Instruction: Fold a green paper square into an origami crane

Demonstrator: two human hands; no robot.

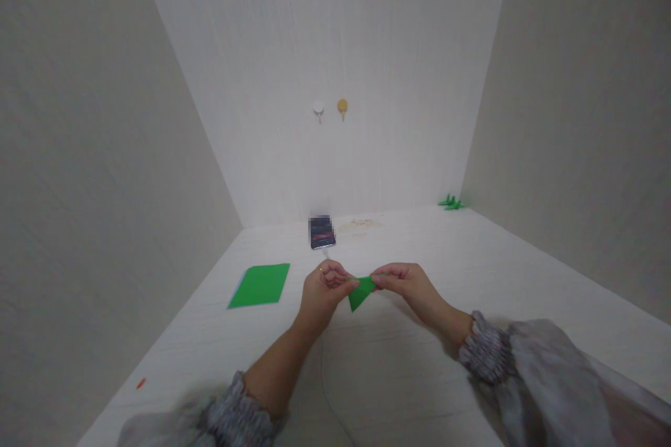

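Note:
A small piece of folded green paper (361,293) is held up between my two hands above the white table. Its lower end tapers to a point. My left hand (323,293) pinches the paper's left edge between thumb and fingers. On the other side, my right hand (405,282) grips the right corner with thumb and fingertips. The fingers cover both upper corners of the paper. To the left of my left hand lies a stack of flat green paper sheets (259,285).
A phone (321,232) with a white cable (326,391) lies near the back wall. Small green folded pieces (451,203) sit in the back right corner. An orange-red bit (141,383) lies at front left. Two hooks, one white (318,108) and one yellow (342,106), are on the wall.

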